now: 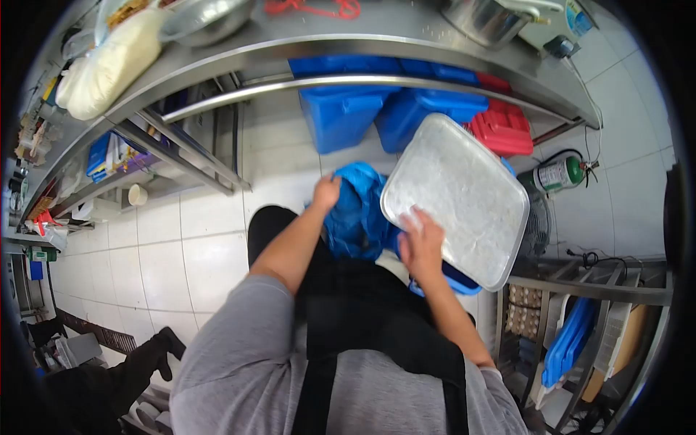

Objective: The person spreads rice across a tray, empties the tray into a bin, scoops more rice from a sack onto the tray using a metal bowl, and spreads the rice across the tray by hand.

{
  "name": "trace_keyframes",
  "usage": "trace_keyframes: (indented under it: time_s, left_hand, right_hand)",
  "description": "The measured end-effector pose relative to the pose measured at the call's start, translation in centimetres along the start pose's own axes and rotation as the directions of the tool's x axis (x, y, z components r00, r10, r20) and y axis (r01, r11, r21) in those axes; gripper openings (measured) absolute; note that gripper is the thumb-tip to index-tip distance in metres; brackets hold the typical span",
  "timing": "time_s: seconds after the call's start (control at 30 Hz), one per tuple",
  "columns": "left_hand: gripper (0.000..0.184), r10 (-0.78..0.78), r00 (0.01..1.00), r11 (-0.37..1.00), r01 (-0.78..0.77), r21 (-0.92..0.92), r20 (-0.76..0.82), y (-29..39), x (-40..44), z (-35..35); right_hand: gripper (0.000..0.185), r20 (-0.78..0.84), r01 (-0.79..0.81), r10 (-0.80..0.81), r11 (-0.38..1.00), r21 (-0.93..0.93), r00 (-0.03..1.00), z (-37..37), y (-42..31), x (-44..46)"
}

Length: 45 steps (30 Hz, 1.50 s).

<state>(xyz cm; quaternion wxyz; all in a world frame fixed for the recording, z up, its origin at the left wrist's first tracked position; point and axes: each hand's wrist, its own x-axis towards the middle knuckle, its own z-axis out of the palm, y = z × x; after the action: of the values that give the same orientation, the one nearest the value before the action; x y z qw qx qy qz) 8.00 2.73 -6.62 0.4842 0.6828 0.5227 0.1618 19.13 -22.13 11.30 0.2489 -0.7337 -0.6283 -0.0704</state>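
A blue plastic bag (pixel 353 214) hangs in front of my lap, its mouth spread. My left hand (pixel 327 191) is closed on the bag's left edge. To the right of the bag, a large metal tray (pixel 464 196) with rounded corners lies over a blue container (pixel 458 281), of which only parts show. My right hand (pixel 422 243) is at the tray's lower left edge, fingers apart and slightly blurred. Whether its fingertips touch the metal is hard to tell.
A steel worktable (pixel 319 42) spans the front, with a bag of white contents (pixel 119 65) on it. Blue bins (pixel 337 116) and a red container (pixel 502 127) stand beneath. A green cylinder (pixel 557 175) is at right, near a rack (pixel 602 290). Another person's leg (pixel 138 366) shows lower left.
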Motion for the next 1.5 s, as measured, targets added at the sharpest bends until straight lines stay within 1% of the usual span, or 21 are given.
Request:
trace_keyframes:
  time_s: [0.1, 0.27, 0.33, 0.4, 0.43, 0.47, 0.5, 0.53, 0.6, 0.63, 0.7, 0.73, 0.8, 0.9, 1.03, 1.17, 1.3, 1.37, 1.4, 1.47, 1.5]
  left_hand:
    - [0.042, 0.132, 0.991, 0.990, -0.134, -0.044, -0.035, -0.4, -0.8, 0.4]
    - [0.044, 0.101, 0.995, 0.988, -0.098, -0.119, 0.016, -2.4, -0.6, -1.7]
    - [0.050, 0.023, 0.970, 0.999, -0.029, 0.022, 0.241, 1.1, -2.6, -4.4]
    - [0.077, 0.311, 0.877, 0.821, -0.442, 0.360, 0.367, 6.1, -4.9, -7.3]
    - [0.088, 0.349, 0.810, 0.821, -0.507, 0.263, 0.471, 9.3, -5.2, -9.9]
    - [0.082, 0.701, 0.659, 0.628, -0.752, 0.202, 0.272, 11.4, -4.7, -12.3]
    - [0.063, 0.878, 0.478, 0.413, -0.766, 0.494, 0.007, 16.8, -6.1, -16.8]
    - [0.042, 0.693, 0.554, 0.633, -0.774, 0.023, -0.462, 20.3, -6.8, -19.7]
    - [0.040, 0.453, 0.164, 0.716, -0.653, 0.248, -0.876, 22.8, -5.6, -26.9]
    - [0.037, 0.354, 0.047, 0.720, -0.651, 0.240, -0.934, 25.4, -5.9, -29.2]
    - [0.032, 0.535, -0.052, 0.773, -0.374, 0.513, -0.843, 23.9, -1.3, -34.1]
    - [0.032, 0.539, -0.044, 0.768, -0.383, 0.513, -0.841, 23.5, -0.3, -35.3]
    - [0.028, 0.241, 0.692, 0.787, -0.549, -0.280, -0.680, 24.3, 0.3, -35.8]
    - [0.028, 0.124, 0.777, 0.693, -0.513, -0.506, -0.618, 25.7, -0.7, -35.5]
    - [0.032, 0.136, 0.793, 0.693, -0.504, -0.515, -0.594, 24.2, 0.2, -36.4]
    - [0.034, 0.290, 0.677, 0.765, -0.588, -0.261, -0.677, 24.4, -8.2, -31.1]
    - [0.043, 0.486, 0.775, 0.812, -0.571, -0.118, -0.404, 23.9, -13.4, -21.0]
    - [0.046, 0.479, 0.877, 0.855, -0.473, -0.212, -0.027, 22.1, -13.6, -15.4]
    - [0.045, 0.419, 0.902, 0.893, -0.390, -0.224, 0.100, 21.4, -13.9, -12.0]
    - [0.046, 0.432, 0.848, 0.897, -0.370, -0.242, 0.306, 20.8, -15.1, -6.3]
    - [0.046, 0.444, 0.803, 0.895, -0.372, -0.247, 0.397, 20.6, -15.3, -4.0]
  right_hand:
    - [0.055, 0.222, 0.023, -0.015, 0.999, -0.037, 0.975, 0.9, -1.9, 0.1]
    - [0.059, 0.245, -0.109, 0.154, 0.976, -0.187, 0.957, 1.3, 0.6, -3.0]
    - [0.061, 0.246, -0.156, 0.206, 0.966, -0.206, 0.947, 0.9, 1.0, -4.0]
    - [0.061, 0.222, -0.194, 0.238, 0.960, -0.204, 0.946, 0.6, 1.6, -5.3]
    - [0.061, 0.204, -0.232, 0.271, 0.953, -0.197, 0.941, 0.6, 2.0, -6.0]
    - [0.060, 0.181, -0.255, 0.292, 0.945, -0.204, 0.939, 0.6, 2.3, -6.7]
    - [0.060, 0.183, -0.267, 0.304, 0.942, -0.202, 0.935, 0.7, 2.6, -7.3]
    - [0.059, 0.147, -0.248, 0.280, 0.947, -0.204, 0.949, 0.7, 3.0, -7.8]
    - [0.058, 0.086, -0.212, 0.233, 0.955, -0.208, 0.969, 0.8, 3.2, -8.6]
    - [0.057, 0.078, -0.199, 0.222, 0.953, -0.230, 0.972, 1.0, 3.3, -8.7]
    - [0.056, 0.064, -0.189, 0.210, 0.952, -0.241, 0.976, 1.5, 3.5, -9.0]
    - [0.056, 0.061, -0.202, 0.223, 0.948, -0.244, 0.973, 1.4, 3.5, -9.0]
    - [0.055, 0.017, -0.182, 0.189, 0.960, -0.214, 0.982, 1.2, 3.4, -9.0]
    - [0.056, 0.051, -0.220, 0.229, 0.966, -0.137, 0.972, 0.8, 3.5, -8.9]
    - [0.055, 0.009, -0.284, 0.288, 0.946, -0.158, 0.957, 0.2, 4.1, -8.8]
    - [0.053, 0.012, -0.306, 0.309, 0.946, -0.107, 0.951, 0.3, 5.7, -9.9]
    - [0.050, 0.035, -0.310, 0.312, 0.948, -0.071, 0.949, -0.3, 6.5, -9.7]
    - [0.050, 0.046, -0.480, 0.496, 0.808, 0.341, 0.867, -1.8, 4.9, -7.7]
    - [0.050, 0.046, -0.486, 0.502, 0.805, 0.341, 0.864, -2.8, 4.3, -6.6]
    - [0.054, 0.331, -0.490, 0.674, 0.053, 0.870, 0.661, -4.4, 3.6, -4.6]
    - [0.054, 0.334, -0.494, 0.681, 0.047, 0.868, 0.652, -4.6, 3.9, -4.0]
